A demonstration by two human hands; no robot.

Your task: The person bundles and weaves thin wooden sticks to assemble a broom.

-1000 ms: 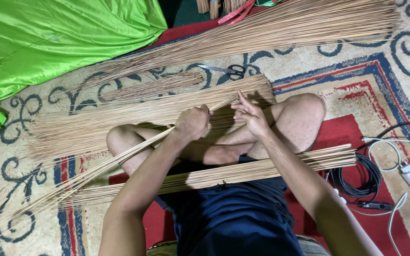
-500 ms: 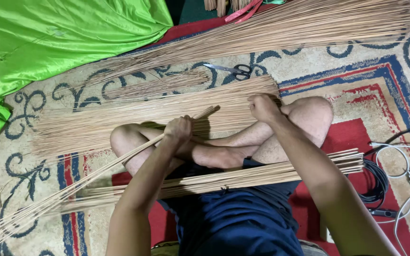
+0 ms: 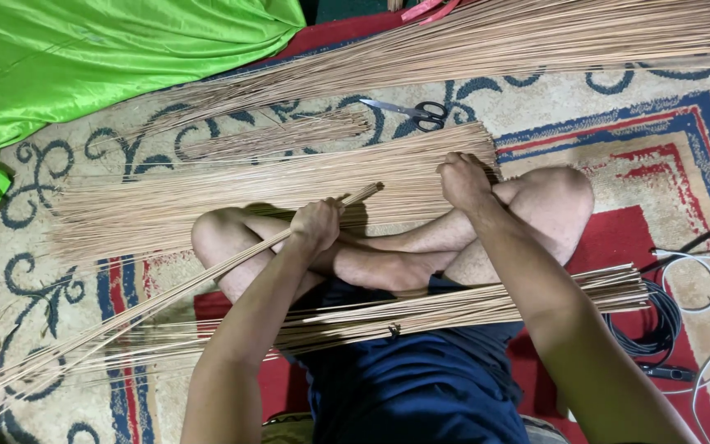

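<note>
My left hand (image 3: 315, 226) is gripping a thin bunch of sticks (image 3: 158, 300), fingers closed around it. My right hand (image 3: 463, 181) is pressing closed-fisted on the flat stick pile (image 3: 248, 193) lying across the carpet (image 3: 634, 156) before my knees.

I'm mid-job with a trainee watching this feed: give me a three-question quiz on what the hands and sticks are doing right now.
1. True or false: the left hand grips a small bunch of thin sticks that slants down towards the left edge of the view.
2. Where does the right hand rest?
A. on the scissors
B. on the right end of the stick pile in front of the legs
C. on the green cloth
3. Fill in: a separate bundle lies across the person's ____.

Key: 1 true; 2 B; 3 lap.
</note>
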